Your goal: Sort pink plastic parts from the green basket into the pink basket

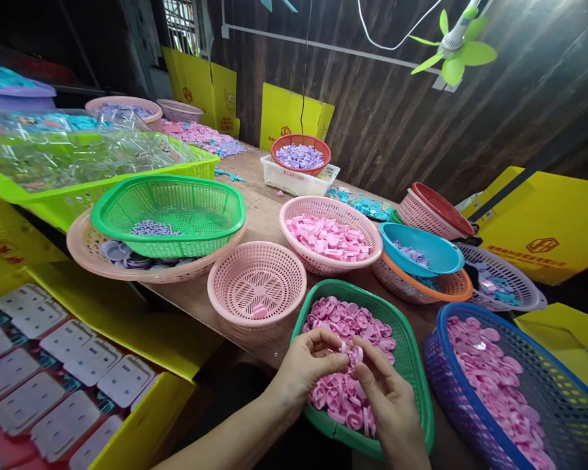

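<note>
Over a green basket (424, 405) full of small pink plastic pieces (347, 313), my two hands meet, fingertips almost touching. My left hand (296, 365) pinches a small pink plastic piece (343, 347) between thumb and fingers. A round pink plastic piece (357, 356) is gripped by the thumb and fingertips of my right hand (389, 398). Whether the two pieces are joined I cannot tell, as the fingers cover part of them. Just beyond my left hand stands a pale pink round basket (215, 297) with a pink piece (259, 311) in it.
At right a blue-rimmed basket (441, 326) holds more pink pieces. Behind stand a basket of pink blocks (328, 236), a blue bowl (451, 254) and a green oval basket (215, 196). A yellow carton (142, 424) of white-grey panels stands lower left. A green fan (455, 46) hangs above.
</note>
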Action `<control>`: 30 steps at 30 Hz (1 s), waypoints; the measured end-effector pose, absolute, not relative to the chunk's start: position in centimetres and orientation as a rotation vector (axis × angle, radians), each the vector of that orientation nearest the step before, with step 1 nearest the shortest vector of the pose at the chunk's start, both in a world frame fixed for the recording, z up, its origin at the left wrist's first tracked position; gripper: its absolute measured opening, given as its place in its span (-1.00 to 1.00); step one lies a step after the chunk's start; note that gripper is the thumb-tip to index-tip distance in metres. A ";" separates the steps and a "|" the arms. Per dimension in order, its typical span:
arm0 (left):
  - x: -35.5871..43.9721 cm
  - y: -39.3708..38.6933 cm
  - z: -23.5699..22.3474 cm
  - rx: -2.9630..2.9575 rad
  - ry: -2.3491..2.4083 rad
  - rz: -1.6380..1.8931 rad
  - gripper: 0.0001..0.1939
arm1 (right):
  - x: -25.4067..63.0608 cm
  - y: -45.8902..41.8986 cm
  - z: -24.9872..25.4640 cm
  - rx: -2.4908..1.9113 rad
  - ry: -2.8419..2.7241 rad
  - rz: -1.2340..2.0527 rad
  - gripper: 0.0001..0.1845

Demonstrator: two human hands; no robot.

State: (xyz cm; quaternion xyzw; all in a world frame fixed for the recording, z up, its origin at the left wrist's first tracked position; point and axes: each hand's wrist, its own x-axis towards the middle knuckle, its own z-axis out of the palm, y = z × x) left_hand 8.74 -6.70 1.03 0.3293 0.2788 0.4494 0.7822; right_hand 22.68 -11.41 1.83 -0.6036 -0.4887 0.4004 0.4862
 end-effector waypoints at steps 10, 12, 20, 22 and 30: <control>8.1 -6.6 2.3 0.906 0.564 0.948 -0.65 | 22.9 -11.5 2.2 -1.452 -1.232 1.010 -0.65; 8.1 -6.7 2.4 0.944 0.562 0.959 -0.67 | 22.9 -11.5 2.3 -1.431 -1.226 1.049 -0.66; 7.7 -6.9 2.0 1.086 0.722 0.952 -0.66 | 22.4 -11.4 1.0 -1.419 -1.149 1.004 -0.70; 8.0 -7.0 1.8 1.087 0.711 0.954 -0.67 | 22.0 -11.3 0.8 -1.412 -1.143 0.993 -0.70; 3.7 -2.9 3.4 1.577 1.020 1.208 -0.74 | 27.6 -7.3 1.2 -1.507 -1.410 0.983 -0.58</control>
